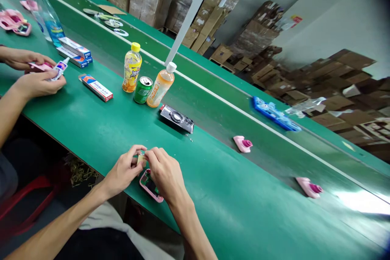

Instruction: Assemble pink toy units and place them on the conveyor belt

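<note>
My left hand [124, 170] pinches a small yellowish piece [141, 159] between thumb and fingers. From the other side, the closed fingertips of my right hand [164, 170] meet the same piece. Just below lies an open pink casing [150, 187] with a green circuit board inside, close to the table's near edge and partly covered by my right hand. A dark phone with a ring on its back [177, 118] rests on the green table [122, 130], beyond my hands.
Two drink bottles [133, 67] [161, 85] and a green can [143, 89] stand behind the phone. Pink parts [243, 144] [309, 187] and a blue tray [276, 113] lie on the belt. At left, another person's hands [39, 83] hold a tube near small boxes [96, 87].
</note>
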`<state>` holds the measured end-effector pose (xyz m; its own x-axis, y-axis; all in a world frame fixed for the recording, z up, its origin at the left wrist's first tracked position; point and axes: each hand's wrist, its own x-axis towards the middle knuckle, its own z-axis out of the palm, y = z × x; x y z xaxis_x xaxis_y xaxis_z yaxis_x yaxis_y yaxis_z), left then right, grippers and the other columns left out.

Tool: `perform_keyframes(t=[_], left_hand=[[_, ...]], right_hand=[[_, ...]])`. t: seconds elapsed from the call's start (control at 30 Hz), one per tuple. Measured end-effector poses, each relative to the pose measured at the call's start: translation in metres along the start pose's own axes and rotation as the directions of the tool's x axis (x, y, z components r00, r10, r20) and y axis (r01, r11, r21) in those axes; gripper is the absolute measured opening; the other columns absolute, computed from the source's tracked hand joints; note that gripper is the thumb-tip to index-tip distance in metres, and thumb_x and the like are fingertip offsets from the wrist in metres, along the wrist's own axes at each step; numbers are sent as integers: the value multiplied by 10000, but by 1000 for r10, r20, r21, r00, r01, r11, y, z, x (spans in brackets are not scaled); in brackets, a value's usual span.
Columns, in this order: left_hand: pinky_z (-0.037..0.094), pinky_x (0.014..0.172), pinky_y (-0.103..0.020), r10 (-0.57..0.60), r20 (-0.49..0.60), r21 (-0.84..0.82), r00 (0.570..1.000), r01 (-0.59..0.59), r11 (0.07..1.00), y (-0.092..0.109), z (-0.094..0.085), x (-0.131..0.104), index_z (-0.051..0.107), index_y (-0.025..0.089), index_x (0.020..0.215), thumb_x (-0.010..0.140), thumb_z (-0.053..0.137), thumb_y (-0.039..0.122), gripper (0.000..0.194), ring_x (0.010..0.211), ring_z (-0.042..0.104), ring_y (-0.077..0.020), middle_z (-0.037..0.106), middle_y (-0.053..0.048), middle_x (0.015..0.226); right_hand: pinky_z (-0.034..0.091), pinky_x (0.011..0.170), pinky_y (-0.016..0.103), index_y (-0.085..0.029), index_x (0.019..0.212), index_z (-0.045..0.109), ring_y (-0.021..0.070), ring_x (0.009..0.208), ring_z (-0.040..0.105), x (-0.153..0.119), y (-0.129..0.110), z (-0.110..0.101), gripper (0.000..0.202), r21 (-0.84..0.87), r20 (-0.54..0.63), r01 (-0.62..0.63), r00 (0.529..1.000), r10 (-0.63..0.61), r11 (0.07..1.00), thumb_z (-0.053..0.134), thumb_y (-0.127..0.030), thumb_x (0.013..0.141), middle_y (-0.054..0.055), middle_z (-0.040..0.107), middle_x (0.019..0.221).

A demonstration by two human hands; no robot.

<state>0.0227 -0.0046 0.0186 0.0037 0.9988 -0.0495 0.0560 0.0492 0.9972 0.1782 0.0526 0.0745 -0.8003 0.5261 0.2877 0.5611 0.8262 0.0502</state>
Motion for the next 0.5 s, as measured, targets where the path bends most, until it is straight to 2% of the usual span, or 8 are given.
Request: perform_keyframes(t=[0.17,0.3,0.37,0.5], left_hand=[[467,670,-243,88,-14,102,996,-86,991,2,0,-2,547,214,1250,979,493,260,281,722,565,-137,638,0,917],[466,757,-262,167,-52,178,985,-156,972,6,3,1,633,196,994,960,479,214,159,806,568,-154,603,-12,904],[448,724,-254,161,-54,185,986,-148,972,7,1,2,636,189,893,960,479,217,172,745,538,-141,586,1,843],[391,602,-236,68,-14,145,998,-65,987,8,-3,3,682,180,1045,983,482,276,230,597,471,-117,538,51,668]], right_hand=[[407,523,305,-195,1049,569,186,783,551,2,-1,-2,117,0,69,79,994,-79,997,565,-100,981,31,643,963],[415,530,288,-191,1049,564,185,814,576,-2,-2,6,135,35,79,42,996,-45,998,508,-79,998,39,635,953],[424,564,284,-194,1030,564,180,801,581,-3,0,10,142,63,64,15,998,-19,998,493,-73,1006,32,632,928],[414,597,271,-203,1041,568,161,790,597,1,6,14,174,131,36,-11,999,6,991,483,-56,1002,18,638,922]])
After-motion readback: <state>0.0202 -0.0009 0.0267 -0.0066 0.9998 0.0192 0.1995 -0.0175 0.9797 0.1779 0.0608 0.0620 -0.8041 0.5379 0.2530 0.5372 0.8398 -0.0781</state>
